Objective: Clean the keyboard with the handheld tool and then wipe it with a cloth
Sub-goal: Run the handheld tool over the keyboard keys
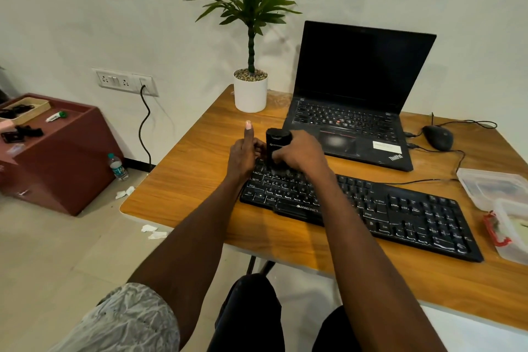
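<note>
A black keyboard (400,214) lies slantwise on the wooden desk (200,174); white dust speckles its keys. My right hand (300,153) grips a black cylindrical handheld tool (275,146) that stands upright on the keyboard's upper left keys. Its lower end is hidden behind my fingers. My left hand (245,151) sits just left of the tool at the keyboard's top left corner, thumb pointing straight up and fingers curled toward the tool. Whether those fingers hold the tool or the keyboard edge is unclear. No cloth is visible.
An open black laptop (357,100) stands behind the keyboard, a potted plant (251,91) to its left, a wired mouse (437,137) to its right. Plastic containers (491,186) sit at the desk's right edge. A maroon cabinet (57,151), a bottle (117,167) and crumpled tissues (153,231) are on the floor at left.
</note>
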The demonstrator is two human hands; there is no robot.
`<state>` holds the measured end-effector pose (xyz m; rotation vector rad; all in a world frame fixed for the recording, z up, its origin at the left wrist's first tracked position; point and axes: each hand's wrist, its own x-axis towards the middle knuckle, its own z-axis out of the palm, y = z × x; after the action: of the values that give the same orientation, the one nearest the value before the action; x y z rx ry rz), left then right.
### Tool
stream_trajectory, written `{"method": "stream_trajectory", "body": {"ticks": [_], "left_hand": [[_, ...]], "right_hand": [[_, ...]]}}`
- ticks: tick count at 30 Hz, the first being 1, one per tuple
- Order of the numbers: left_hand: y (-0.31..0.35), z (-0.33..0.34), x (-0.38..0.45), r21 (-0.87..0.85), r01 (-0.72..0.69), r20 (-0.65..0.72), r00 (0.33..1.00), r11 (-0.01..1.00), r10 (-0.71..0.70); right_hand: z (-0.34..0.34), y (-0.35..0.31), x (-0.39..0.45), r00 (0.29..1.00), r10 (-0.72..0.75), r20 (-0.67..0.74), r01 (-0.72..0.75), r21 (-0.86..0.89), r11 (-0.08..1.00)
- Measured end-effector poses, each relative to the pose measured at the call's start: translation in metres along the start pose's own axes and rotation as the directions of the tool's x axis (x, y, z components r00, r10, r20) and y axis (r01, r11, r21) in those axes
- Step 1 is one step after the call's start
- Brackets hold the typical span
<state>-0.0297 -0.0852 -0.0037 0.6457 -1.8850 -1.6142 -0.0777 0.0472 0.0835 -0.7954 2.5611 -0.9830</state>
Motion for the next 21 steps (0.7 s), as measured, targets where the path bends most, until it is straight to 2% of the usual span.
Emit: {"method": "stream_trajectory", "body": {"ticks": [2,4,6,9,10,15,18,20,21], "left_hand": [[-0.002,-0.001,0.001,0.023,0.000,-0.006,1.000,1.000,0.000],[-0.003,-0.001,0.001,0.010,-0.003,-0.018,1.000,1.000,0.003],[-0.003,0.001,0.001,-0.028,-0.009,-0.011,1.000,1.000,0.009],[-0.004,0.002,0.004,-0.066,0.011,0.002,1.000,0.998,-0.011],[-0.005,0.002,0.006,-0.060,0.015,0.001,1.000,0.998,-0.015],[-0.009,0.002,0.008,0.053,-0.016,0.000,1.000,0.998,0.016],[-0.005,0.002,0.006,0.049,-0.018,-0.010,1.000,0.999,0.019],[-0.002,0.001,0.005,0.001,-0.002,-0.011,1.000,1.000,0.002],[-0.001,-0.001,0.004,-0.041,0.008,-0.002,1.000,0.999,-0.008]], "right_hand": [[0.007,-0.001,-0.001,1.000,-0.021,0.020,0.018,0.158,0.987],[0.002,0.005,-0.001,1.000,0.012,0.028,-0.017,0.178,0.984],[-0.013,0.016,-0.001,0.997,0.071,0.014,-0.072,0.082,0.994],[-0.038,0.028,-0.002,0.984,0.144,-0.103,-0.157,-0.142,0.977],[-0.040,0.028,-0.002,0.981,0.148,-0.127,-0.168,-0.161,0.973],[-0.012,0.022,0.001,0.999,0.027,0.018,-0.029,0.134,0.991],[-0.013,0.028,0.004,0.997,0.052,-0.061,-0.040,0.185,0.982],[-0.017,0.030,0.004,0.984,0.052,-0.172,-0.036,0.093,0.995],[-0.016,0.029,0.003,0.984,0.040,-0.176,-0.027,0.073,0.997]]}}
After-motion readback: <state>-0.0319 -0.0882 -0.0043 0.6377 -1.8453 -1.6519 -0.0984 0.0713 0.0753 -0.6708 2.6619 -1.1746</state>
